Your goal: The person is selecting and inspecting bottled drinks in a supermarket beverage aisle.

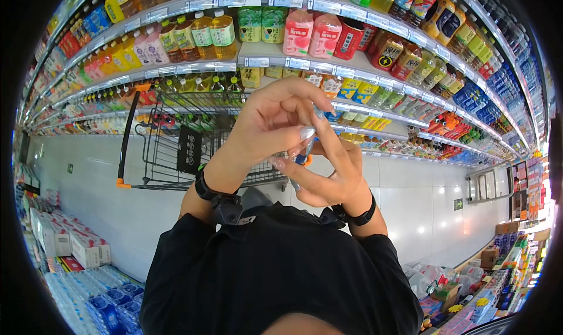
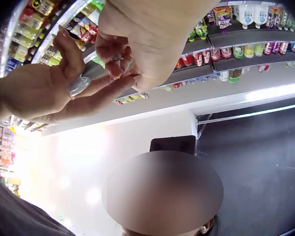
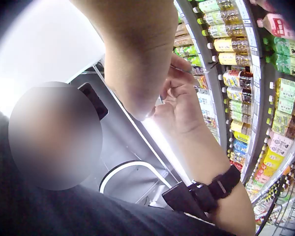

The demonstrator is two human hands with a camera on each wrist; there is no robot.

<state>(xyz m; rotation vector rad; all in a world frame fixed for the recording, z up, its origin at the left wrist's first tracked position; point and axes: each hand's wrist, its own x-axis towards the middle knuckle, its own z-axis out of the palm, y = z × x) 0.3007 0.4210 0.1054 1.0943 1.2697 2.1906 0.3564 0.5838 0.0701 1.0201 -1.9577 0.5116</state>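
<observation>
In the head view both hands meet in front of the chest, fingers overlapping. The left hand [image 1: 267,121] has loosely bent fingers, and its thumb lies by the right hand's fingertips. From the other side the right hand [image 1: 337,171] reaches in, index finger fairly straight and thumb extended toward the left hand. Long silvery nails show on both. I cannot tell whether anything small lies between the fingertips. The left wrist view shows the right hand [image 2: 46,91] with fingers stretched toward the bent left hand [image 2: 142,44]. In the right wrist view the left hand [image 3: 182,105] is partly covered by the right hand.
A black wire shopping cart [image 1: 161,141] with orange corners stands ahead, left of the hands. Behind it run long shelves [image 1: 258,61] of bottled drinks. White cartons [image 1: 53,235] and wrapped bottle packs [image 1: 114,303] lie at the lower left. A metal step frame [image 1: 490,185] stands at right.
</observation>
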